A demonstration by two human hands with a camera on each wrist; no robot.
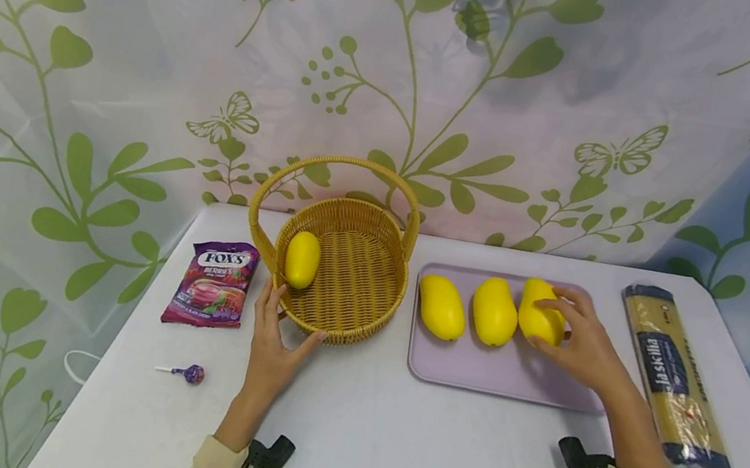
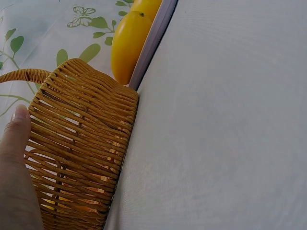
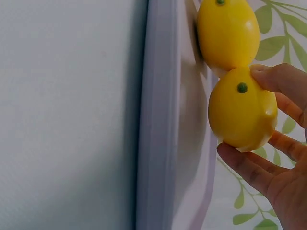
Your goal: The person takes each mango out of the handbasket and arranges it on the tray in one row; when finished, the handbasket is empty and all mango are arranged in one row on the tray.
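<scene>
My right hand (image 1: 582, 342) grips the rightmost yellow mango (image 1: 542, 310) at the lilac tray (image 1: 471, 375); whether it is lifted off the tray is hard to tell. In the right wrist view, thumb and fingers hold this mango (image 3: 242, 110) from opposite sides, beside another mango (image 3: 228, 36). Two more mangoes, a middle one (image 1: 494, 312) and a left one (image 1: 441, 308), lie on the tray. With spread fingers, my left hand (image 1: 274, 354) touches the front left of a wicker basket (image 1: 353, 335). One mango (image 1: 302, 260) lies inside, along the basket's left wall.
A purple Fox's candy bag (image 1: 212, 285) lies left of the basket, with a wrapped lollipop (image 1: 193, 374) nearer the front. Right of the tray lies a pack of spaghetti (image 1: 676, 379). The basket's tall handle (image 1: 346, 162) arches over its opening. A leaf-patterned curtain (image 1: 405, 64) hangs behind the table.
</scene>
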